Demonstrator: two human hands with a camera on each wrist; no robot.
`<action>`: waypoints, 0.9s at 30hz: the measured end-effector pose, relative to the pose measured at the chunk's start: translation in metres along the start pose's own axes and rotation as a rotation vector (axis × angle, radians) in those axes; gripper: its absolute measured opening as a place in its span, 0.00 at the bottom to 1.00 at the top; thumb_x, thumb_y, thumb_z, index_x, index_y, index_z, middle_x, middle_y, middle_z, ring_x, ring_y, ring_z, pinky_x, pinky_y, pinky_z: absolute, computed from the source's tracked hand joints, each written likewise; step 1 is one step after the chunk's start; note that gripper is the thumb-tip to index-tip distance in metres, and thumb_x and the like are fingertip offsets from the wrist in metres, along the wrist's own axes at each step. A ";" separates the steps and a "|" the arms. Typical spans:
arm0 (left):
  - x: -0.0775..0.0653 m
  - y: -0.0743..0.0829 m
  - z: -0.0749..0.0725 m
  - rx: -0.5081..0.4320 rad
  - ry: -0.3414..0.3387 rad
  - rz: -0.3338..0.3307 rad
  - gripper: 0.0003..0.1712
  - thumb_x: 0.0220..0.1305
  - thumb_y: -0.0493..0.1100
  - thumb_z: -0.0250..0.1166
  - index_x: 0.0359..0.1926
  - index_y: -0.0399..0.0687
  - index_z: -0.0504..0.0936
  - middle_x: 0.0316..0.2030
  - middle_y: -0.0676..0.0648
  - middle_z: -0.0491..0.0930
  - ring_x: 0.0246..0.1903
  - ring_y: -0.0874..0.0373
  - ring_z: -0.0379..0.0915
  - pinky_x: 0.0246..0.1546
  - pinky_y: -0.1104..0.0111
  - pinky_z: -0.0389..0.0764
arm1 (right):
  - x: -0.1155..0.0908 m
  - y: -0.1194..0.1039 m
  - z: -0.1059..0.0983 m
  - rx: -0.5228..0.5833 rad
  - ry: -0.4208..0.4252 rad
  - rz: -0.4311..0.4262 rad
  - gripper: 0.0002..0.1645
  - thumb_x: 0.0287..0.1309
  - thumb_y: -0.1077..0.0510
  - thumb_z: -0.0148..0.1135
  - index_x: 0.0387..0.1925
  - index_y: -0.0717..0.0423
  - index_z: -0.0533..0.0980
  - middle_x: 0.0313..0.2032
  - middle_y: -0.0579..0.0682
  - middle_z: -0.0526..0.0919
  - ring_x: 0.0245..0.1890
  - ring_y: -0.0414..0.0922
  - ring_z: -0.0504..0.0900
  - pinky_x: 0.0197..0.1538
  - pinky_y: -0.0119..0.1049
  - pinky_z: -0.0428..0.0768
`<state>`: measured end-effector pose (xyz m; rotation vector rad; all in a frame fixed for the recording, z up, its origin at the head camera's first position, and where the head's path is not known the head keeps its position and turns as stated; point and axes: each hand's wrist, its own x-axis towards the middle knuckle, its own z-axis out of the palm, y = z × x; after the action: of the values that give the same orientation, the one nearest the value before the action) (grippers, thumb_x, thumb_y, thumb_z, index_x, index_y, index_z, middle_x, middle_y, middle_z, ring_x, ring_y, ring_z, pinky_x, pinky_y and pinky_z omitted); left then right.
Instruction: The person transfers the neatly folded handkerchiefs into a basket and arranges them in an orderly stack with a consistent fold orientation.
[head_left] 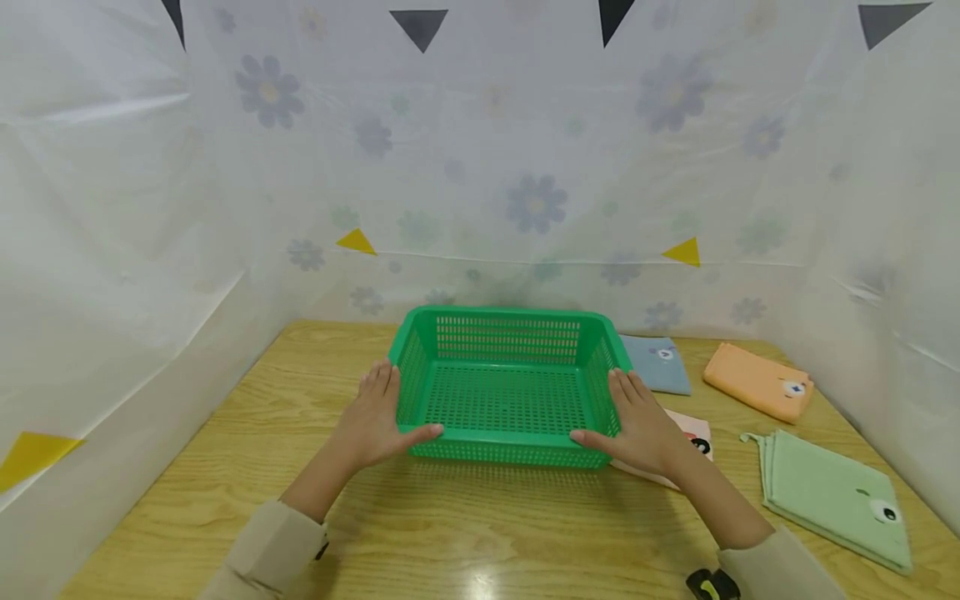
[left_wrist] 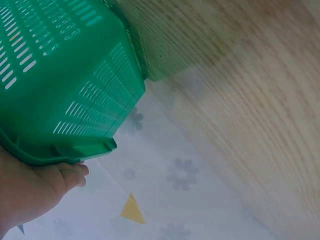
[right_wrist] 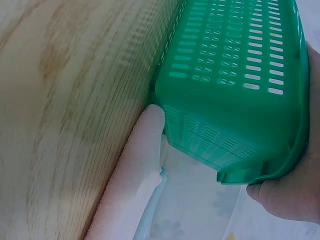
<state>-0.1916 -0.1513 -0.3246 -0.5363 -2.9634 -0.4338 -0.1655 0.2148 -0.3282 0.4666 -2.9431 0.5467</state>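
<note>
A green plastic basket (head_left: 502,437) with slotted walls stands in the middle of the wooden table, nothing inside it. My left hand (head_left: 372,417) holds its near left corner, thumb over the front rim and fingers along the side rim. At the near right corner my right hand (head_left: 641,425) grips in the same way. In both wrist views the palms lie against the rim. A folded pink towel (right_wrist: 132,175) lies beside the basket, close against its lower right side, and my right hand partly covers it in the head view.
To the right lie a folded blue towel (head_left: 660,367), an orange one (head_left: 757,383) and a green one (head_left: 832,500) with a hanging loop. White flowered sheeting (head_left: 480,167) encloses the table (head_left: 480,533) at the back and both sides.
</note>
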 end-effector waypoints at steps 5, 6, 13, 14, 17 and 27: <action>-0.001 0.001 -0.001 -0.002 -0.001 0.004 0.64 0.53 0.74 0.54 0.69 0.27 0.44 0.71 0.30 0.40 0.71 0.38 0.34 0.70 0.48 0.44 | -0.002 -0.002 0.000 0.001 -0.001 0.003 0.64 0.51 0.28 0.54 0.69 0.73 0.45 0.70 0.69 0.45 0.70 0.66 0.42 0.67 0.63 0.49; -0.002 0.001 -0.001 -0.002 0.000 0.005 0.64 0.53 0.74 0.55 0.69 0.27 0.44 0.71 0.30 0.40 0.71 0.38 0.34 0.70 0.48 0.43 | -0.002 -0.002 0.000 0.001 -0.004 0.007 0.64 0.51 0.28 0.54 0.69 0.72 0.44 0.70 0.69 0.44 0.70 0.66 0.42 0.67 0.63 0.48; -0.005 0.004 -0.004 -0.016 0.011 0.014 0.63 0.53 0.72 0.56 0.69 0.26 0.44 0.71 0.30 0.40 0.71 0.38 0.34 0.70 0.47 0.43 | -0.004 -0.001 0.000 -0.007 -0.017 0.025 0.64 0.52 0.28 0.54 0.69 0.72 0.44 0.71 0.68 0.43 0.70 0.66 0.41 0.67 0.63 0.48; -0.004 0.004 -0.003 -0.017 0.012 0.014 0.63 0.53 0.72 0.57 0.69 0.27 0.45 0.71 0.30 0.40 0.71 0.38 0.34 0.70 0.47 0.43 | -0.004 -0.001 0.000 -0.010 -0.017 0.026 0.64 0.52 0.28 0.54 0.69 0.72 0.43 0.71 0.68 0.43 0.70 0.66 0.41 0.67 0.63 0.48; -0.004 0.003 -0.002 -0.015 0.011 0.015 0.63 0.53 0.72 0.57 0.69 0.27 0.45 0.71 0.30 0.40 0.71 0.38 0.34 0.70 0.48 0.43 | -0.004 -0.001 0.000 -0.012 -0.014 0.026 0.64 0.52 0.28 0.54 0.69 0.71 0.44 0.71 0.68 0.43 0.70 0.66 0.41 0.67 0.63 0.48; -0.003 0.000 0.001 0.003 0.026 0.012 0.64 0.52 0.74 0.55 0.69 0.27 0.45 0.71 0.30 0.42 0.71 0.38 0.34 0.70 0.48 0.44 | -0.004 -0.001 0.001 -0.005 -0.005 0.019 0.64 0.52 0.28 0.54 0.69 0.72 0.44 0.70 0.69 0.44 0.70 0.66 0.41 0.67 0.63 0.47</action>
<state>-0.1890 -0.1515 -0.3262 -0.5432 -2.9345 -0.4323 -0.1618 0.2145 -0.3291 0.4413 -2.9559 0.5412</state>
